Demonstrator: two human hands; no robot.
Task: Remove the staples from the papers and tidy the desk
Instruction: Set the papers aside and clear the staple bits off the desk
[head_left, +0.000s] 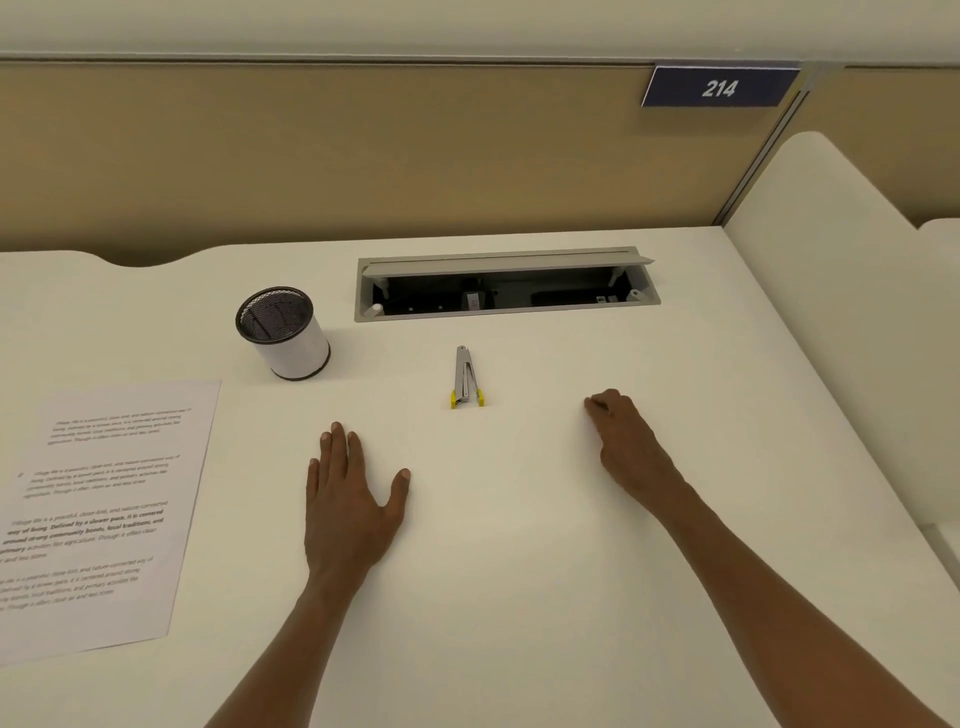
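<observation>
Left hand (347, 506) lay flat, right hand (623, 431) was curled on nothing, so that tiny staple remover (464, 378) ahead between them could've easily skidded off if grabbed sloppily.

One staple remover (466, 378); one mesh pen cup (283, 332); one printed paper stack (98, 514); two hands; one numbered sign (719, 87).

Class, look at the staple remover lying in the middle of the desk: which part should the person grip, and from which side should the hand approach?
Grip the staple remover across its long metal body, just above the yellow end. It lies flat, narrow end pointing away, free of other things, so come from above. The right hand with curled fingers seems about as close as the flat left hand.
</observation>
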